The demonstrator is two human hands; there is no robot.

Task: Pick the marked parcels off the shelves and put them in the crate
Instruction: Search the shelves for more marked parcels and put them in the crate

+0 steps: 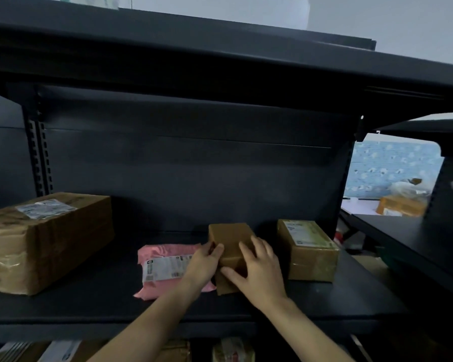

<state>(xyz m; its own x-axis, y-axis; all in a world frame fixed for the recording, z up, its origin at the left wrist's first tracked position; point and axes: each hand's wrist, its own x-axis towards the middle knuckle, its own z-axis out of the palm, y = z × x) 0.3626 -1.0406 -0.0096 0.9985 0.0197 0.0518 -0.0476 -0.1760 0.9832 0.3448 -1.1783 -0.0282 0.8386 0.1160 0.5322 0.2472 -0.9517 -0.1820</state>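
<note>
Left hand (203, 262) is curled round the left edge of the small brown parcel (230, 236) and right hand (259, 273) is clasped over its near end, presumably so it can be lifted level from the shelf (89, 304).

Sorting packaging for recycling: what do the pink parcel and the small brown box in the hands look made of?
Pink parcel: likely soft plastic film, wrinkled and slightly glossy. Small brown box: probably cardboard, taped over, given its crisp edges and faint sheen.
</note>
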